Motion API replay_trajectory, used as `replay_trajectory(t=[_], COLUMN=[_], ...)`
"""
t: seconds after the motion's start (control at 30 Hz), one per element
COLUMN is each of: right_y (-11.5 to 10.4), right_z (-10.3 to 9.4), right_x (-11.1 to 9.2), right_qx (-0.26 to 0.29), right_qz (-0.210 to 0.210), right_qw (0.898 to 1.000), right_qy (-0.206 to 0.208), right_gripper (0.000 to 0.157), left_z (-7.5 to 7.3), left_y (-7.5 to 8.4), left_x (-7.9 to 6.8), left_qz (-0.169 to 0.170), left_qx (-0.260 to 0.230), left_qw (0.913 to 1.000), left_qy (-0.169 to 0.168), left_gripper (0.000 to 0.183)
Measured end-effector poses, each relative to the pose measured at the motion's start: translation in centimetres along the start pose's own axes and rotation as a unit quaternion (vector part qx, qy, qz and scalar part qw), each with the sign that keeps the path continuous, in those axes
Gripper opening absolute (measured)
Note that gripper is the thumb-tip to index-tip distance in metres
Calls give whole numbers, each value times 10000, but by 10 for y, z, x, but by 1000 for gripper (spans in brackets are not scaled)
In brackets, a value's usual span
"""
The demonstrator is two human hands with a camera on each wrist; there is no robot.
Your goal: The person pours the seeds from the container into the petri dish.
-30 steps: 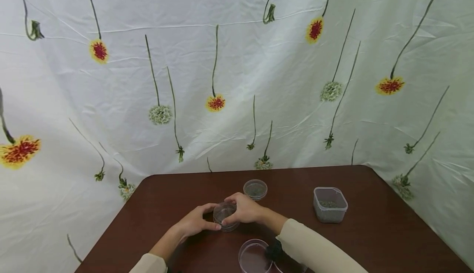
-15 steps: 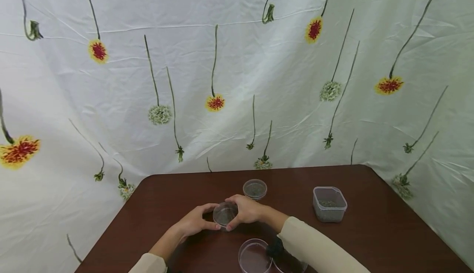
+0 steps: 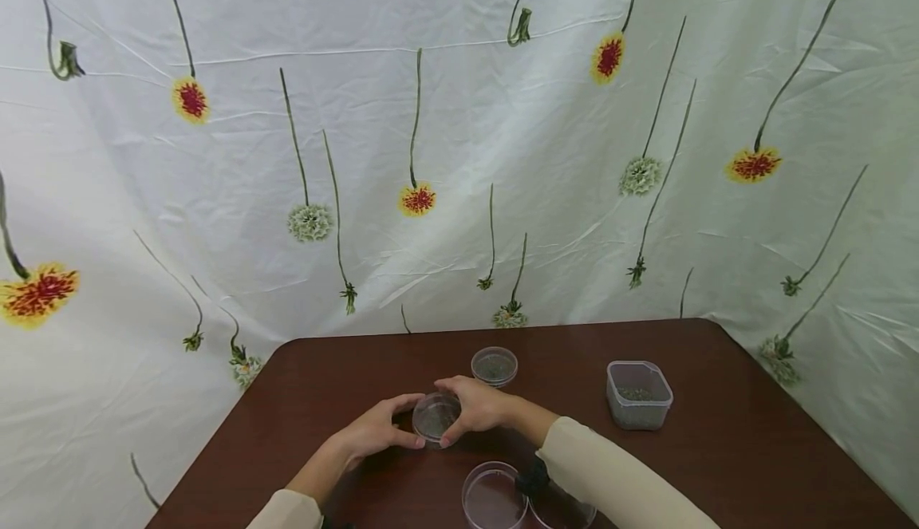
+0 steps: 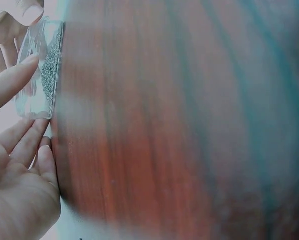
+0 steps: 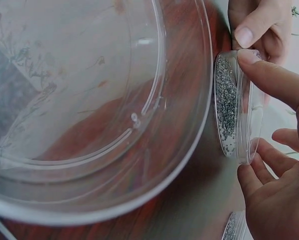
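A clear round petri dish point(image 3: 436, 416) with a layer of grey granules stands at mid table, between both hands. My left hand point(image 3: 376, 431) grips its left side, thumb in front and fingers behind. From the right, my right hand point(image 3: 479, 409) holds the rim with thumb and fingers spread round it. Seen side-on in the right wrist view, the granules point(image 5: 225, 100) lie in the lower part, and my right thumb point(image 5: 277, 75) and fingers hold the clear upper part. The left wrist view shows the dish point(image 4: 52, 70) low over the wood, with my left fingers at its edge.
Behind stands another petri dish point(image 3: 494, 365) with grey contents. A square plastic tub point(image 3: 640, 397) of granules is at right. Two clear dishes, one nearer point(image 3: 495, 499) and one beside it point(image 3: 563, 511), lie under the right forearm. A flowered curtain point(image 3: 459, 138) hangs behind the table.
My right thumb has shifted right and toward me along the dish's rim, uncovering more of its top. My left hand stays almost still.
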State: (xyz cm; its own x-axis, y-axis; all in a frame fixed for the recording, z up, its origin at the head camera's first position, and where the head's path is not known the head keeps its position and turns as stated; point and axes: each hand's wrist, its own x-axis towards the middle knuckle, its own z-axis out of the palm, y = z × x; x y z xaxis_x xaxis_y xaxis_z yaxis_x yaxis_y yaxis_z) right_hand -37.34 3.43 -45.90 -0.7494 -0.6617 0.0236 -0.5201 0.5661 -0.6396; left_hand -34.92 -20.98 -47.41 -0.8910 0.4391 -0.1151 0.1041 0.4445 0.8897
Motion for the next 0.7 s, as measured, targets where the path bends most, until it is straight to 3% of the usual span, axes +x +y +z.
replay_trajectory(t=[0.47, 0.7], right_y=[-1, -1], right_z=[-13, -31], right_x=[-4, -15], right_qx=[306, 801], right_qz=[-156, -184], right_qw=[9994, 9966], right_qy=[68, 37], right_gripper=[97, 92], left_z=[0, 1], left_y=[0, 4], left_x=[-3, -2], left_qz=[27, -74], left_qx=[-133, -428], left_qw=[9999, 9990], left_qy=[4, 87], left_gripper=[92, 89])
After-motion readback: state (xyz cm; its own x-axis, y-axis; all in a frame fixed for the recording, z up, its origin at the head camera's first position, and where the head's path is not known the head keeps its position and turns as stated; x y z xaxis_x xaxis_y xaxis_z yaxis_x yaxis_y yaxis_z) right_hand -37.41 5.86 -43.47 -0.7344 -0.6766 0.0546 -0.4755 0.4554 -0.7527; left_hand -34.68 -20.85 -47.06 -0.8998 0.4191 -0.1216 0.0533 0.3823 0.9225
